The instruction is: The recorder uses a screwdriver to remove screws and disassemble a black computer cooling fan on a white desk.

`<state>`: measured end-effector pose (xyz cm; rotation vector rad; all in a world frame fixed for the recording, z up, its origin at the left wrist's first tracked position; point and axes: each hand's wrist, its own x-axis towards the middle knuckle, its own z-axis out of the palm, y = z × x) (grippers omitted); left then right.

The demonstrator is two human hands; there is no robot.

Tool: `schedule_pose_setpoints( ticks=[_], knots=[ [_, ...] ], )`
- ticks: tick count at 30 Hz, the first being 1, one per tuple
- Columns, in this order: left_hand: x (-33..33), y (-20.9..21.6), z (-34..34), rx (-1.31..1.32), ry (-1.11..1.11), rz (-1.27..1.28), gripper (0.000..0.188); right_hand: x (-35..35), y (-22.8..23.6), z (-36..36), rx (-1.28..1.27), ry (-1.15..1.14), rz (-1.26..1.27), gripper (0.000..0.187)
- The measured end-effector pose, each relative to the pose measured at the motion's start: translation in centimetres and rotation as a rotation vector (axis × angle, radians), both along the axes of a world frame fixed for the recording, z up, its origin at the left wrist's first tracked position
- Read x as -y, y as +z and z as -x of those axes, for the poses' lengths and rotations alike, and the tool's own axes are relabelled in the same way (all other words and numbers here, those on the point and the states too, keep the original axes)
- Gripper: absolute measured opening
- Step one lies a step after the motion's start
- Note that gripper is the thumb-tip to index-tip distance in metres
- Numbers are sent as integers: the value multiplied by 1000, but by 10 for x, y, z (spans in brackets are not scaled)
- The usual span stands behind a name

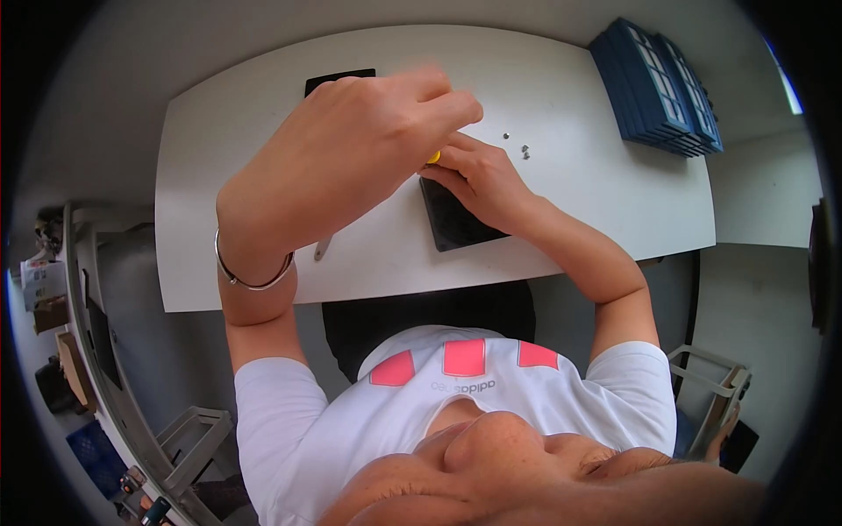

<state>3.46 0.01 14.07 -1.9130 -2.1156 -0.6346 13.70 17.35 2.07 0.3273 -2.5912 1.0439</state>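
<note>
Over the middle of the white table, my left hand (373, 127) is raised with its fingers curled and closed. One finger is smeared by motion, and whatever it grips is hidden. Just right of it and partly beneath, my right hand (489, 180) is closed, fingers pinched at a small yellow thing (433, 159). Most of that yellow thing is covered by my hands, so its kind cannot be told. Under my right hand lies a flat black rectangular object (452, 223). Several small metal pieces (525, 151) are scattered beyond my right hand.
A second black flat object (355, 75) lies behind my left hand. Near my left wrist, the end of a slim metal tool (323, 249) shows on the white table (202, 193). Blue crates with white slots (653, 88) stand at the far right corner. Shelving (105, 351) is at left.
</note>
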Motion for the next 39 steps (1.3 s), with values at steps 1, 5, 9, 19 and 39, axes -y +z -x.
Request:
schedule_pose_setpoints(
  ticks=[1, 5, 9, 19, 39],
  knots=[
    [2, 0, 1, 0, -2, -1, 21, 0, 0, -1, 0, -2, -1, 14],
    [9, 6, 3, -9, -43, 78, 19, -2, 5, -3, 34, -3, 38, 15],
    [0, 3, -2, -54, 48, 47, 21, 0, 8, -3, 79, -4, 63, 16],
    [-8, -8, -2, -95, 49, -41, 17, 0, 4, -3, 81, -21, 31, 17],
    [-10, -11, 4, 161, -164, -58, 14, 0, 1, -1, 20, -14, -48, 15]
  ],
)
